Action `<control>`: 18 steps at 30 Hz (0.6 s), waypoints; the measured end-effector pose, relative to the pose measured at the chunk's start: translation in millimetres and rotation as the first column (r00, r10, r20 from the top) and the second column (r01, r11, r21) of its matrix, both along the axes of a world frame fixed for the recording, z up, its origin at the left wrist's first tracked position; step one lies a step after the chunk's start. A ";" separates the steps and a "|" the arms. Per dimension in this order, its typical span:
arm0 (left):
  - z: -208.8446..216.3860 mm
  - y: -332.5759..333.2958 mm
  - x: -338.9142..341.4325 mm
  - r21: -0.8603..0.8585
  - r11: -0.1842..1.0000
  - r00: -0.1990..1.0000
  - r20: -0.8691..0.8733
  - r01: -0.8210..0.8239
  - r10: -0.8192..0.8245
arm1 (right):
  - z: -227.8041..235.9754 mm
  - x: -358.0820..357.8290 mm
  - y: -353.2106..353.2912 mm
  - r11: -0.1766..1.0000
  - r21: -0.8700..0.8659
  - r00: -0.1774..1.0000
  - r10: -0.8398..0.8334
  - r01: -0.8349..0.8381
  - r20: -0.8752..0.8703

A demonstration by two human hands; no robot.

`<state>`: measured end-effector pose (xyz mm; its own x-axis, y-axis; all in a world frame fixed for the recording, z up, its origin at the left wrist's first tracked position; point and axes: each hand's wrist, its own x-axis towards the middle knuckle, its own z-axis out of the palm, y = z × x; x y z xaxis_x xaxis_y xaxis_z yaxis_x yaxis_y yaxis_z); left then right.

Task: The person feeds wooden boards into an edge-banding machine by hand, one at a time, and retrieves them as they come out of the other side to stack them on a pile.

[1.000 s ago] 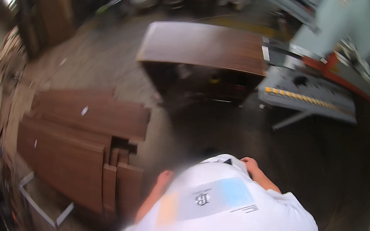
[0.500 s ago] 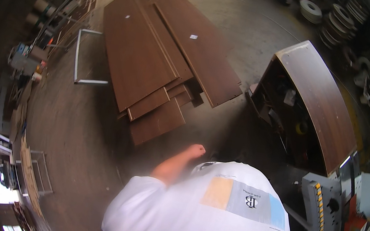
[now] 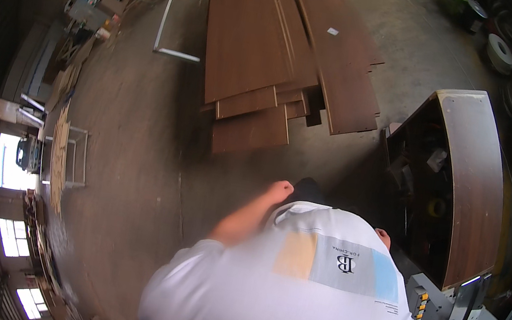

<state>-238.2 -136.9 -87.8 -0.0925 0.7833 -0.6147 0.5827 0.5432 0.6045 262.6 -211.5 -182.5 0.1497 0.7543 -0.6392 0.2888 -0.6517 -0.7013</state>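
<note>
Centrally, seen from above, a person's white printed T-shirt (image 3: 313,303) fills the lower part of a wide, curved view of a workshop. The left hand (image 3: 280,191) hangs just in front of the shirt, at the end of a bare forearm. Its fingers look curled in; whether they close on anything I cannot tell. The right hand (image 3: 383,236) peeks out past the shirt's other side, mostly hidden, so its grip cannot be told either.

Ahead of the left hand, apart from it, a stack of brown boards (image 3: 247,45) lies low over the concrete floor (image 3: 126,133), long panels behind, shorter pieces at the near end. Two small white labels sit on the panels. To the right, near the right hand, stands a brown cabinet (image 3: 477,181), its open side dark, with a yellow item dimly visible inside. A pale metal frame (image 3: 164,18) lies left of the boards; round spools (image 3: 500,54) stand far right.
</note>
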 end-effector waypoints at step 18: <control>-77.1 47.5 -198.2 -0.205 0.914 0.890 0.232 -0.350 0.393 | 113.1 -161.2 140.1 0.952 -0.234 0.967 0.226 -0.195 0.113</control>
